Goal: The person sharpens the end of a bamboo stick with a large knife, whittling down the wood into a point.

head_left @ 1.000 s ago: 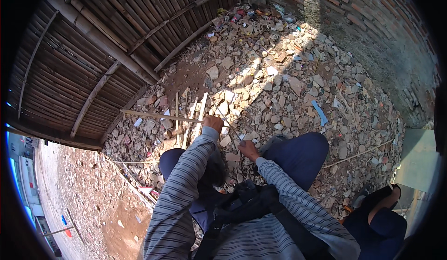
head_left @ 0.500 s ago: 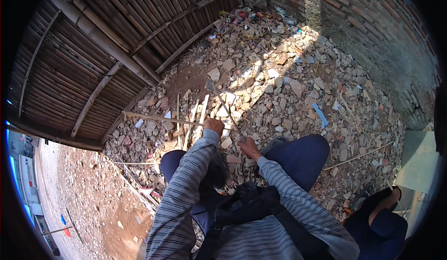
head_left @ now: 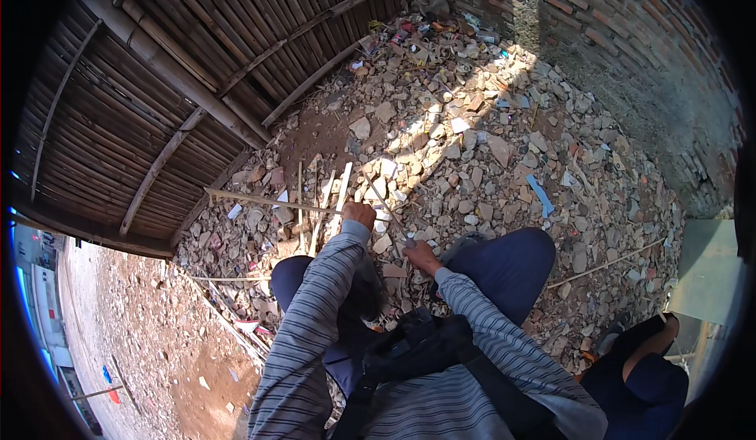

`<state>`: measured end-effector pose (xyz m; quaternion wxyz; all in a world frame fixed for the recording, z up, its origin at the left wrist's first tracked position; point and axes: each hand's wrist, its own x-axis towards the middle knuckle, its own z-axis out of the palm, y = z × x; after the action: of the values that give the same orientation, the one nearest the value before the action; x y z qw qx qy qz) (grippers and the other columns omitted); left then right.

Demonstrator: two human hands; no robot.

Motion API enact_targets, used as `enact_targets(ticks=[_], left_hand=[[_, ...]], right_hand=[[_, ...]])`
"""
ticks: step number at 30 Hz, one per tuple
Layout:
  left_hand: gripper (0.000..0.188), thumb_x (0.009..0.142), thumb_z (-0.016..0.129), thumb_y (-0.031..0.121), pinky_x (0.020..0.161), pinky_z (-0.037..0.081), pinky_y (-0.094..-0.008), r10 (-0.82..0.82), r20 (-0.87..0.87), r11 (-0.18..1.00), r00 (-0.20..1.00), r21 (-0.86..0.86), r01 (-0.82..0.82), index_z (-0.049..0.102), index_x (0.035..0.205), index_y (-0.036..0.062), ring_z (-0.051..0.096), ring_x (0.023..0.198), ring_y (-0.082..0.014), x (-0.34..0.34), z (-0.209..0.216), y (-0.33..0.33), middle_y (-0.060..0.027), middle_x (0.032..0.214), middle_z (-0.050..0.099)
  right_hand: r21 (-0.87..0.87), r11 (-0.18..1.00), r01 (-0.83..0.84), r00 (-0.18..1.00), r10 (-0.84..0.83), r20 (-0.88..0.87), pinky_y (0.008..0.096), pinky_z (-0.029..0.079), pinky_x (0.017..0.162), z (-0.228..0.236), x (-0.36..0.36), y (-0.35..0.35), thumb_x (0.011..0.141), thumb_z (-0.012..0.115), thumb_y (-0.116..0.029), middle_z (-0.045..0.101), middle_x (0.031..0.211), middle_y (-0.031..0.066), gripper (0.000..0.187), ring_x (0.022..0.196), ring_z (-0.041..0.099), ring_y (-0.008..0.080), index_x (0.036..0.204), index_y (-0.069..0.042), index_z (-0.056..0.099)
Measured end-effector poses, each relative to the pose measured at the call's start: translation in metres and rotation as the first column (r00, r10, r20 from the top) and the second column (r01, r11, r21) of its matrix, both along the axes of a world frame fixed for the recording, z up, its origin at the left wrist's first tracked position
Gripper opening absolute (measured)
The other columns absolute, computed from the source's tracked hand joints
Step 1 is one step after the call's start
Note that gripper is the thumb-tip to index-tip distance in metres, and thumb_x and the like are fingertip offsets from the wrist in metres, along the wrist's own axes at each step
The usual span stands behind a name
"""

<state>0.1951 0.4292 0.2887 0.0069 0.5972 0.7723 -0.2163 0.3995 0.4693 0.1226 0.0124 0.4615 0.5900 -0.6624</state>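
Observation:
My left hand (head_left: 359,215) is closed around a long, thin bamboo strip (head_left: 272,202). The strip reaches out to the left, and its short end sticks out on the right of my fist. In my closed right hand (head_left: 424,257) is the handle of a long knife (head_left: 386,205). Its narrow blade slants up and to the left, passing close to the strip's short end; whether they touch I cannot tell. Beyond my left hand, several pale split bamboo pieces (head_left: 344,184) lie on the rubble.
Broken stone and brick rubble (head_left: 488,180) covers the ground around my bent knees. A bamboo slat wall (head_left: 173,70) rises at the left, a brick wall (head_left: 630,54) at the right. Another person's bent leg (head_left: 650,361) is at the lower right, near a flat panel (head_left: 705,271).
My right hand and the knife have shifted slightly toward me, the blade with them. My left hand and the bamboo strip have barely moved.

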Motion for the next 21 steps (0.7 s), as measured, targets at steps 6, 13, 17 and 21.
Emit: enact_targets(ticks=[6,13,17,21], left_hand=[[0.017,0.090,0.063,0.020,0.057,0.051,-0.0449,-0.013,-0.036,0.993,0.999,-0.116,0.009,0.076,0.097,0.0124,0.073,0.080,-0.0260,-0.003,-0.012,0.007,-0.0073,0.086,0.075],[0.018,0.089,0.060,0.018,0.061,0.055,-0.0404,-0.045,-0.015,0.998,0.999,-0.052,0.044,0.078,0.086,0.0168,0.073,0.082,-0.0242,0.020,0.003,0.019,-0.0039,0.086,0.075],[0.018,0.089,0.060,0.019,0.061,0.054,-0.0397,0.042,-0.044,0.998,0.998,-0.048,-0.044,0.077,0.084,0.0161,0.072,0.079,-0.0235,-0.011,-0.026,-0.009,-0.0032,0.084,0.074],[0.018,0.089,0.060,0.018,0.062,0.054,-0.0400,-0.006,-0.038,1.000,0.999,-0.018,0.006,0.077,0.084,0.0163,0.072,0.082,-0.0230,-0.003,-0.019,0.000,-0.0024,0.083,0.074]], right_hand=[[0.515,0.847,0.131,0.962,0.017,-0.273,0.0368,0.043,0.047,-0.004,-0.009,0.001,0.084,0.065,-0.025,0.056,0.057,0.0088,0.025,0.048,0.056,0.0198,0.077,-0.001,0.060],[0.253,0.963,-0.089,0.986,0.049,0.162,0.0369,0.042,0.045,-0.061,0.026,0.017,0.083,0.064,-0.023,0.057,0.056,0.0082,0.025,0.043,0.053,0.0199,0.074,-0.001,0.059],[0.136,0.991,-0.009,0.999,0.016,-0.047,0.0358,0.041,0.044,0.012,-0.013,-0.005,0.082,0.066,-0.021,0.055,0.055,0.0065,0.025,0.043,0.053,0.0182,0.071,0.000,0.058],[0.407,0.899,0.160,0.964,-0.055,-0.259,0.0359,0.043,0.046,0.014,-0.016,-0.006,0.081,0.067,-0.023,0.057,0.056,0.0080,0.028,0.046,0.055,0.0192,0.068,0.000,0.058]])
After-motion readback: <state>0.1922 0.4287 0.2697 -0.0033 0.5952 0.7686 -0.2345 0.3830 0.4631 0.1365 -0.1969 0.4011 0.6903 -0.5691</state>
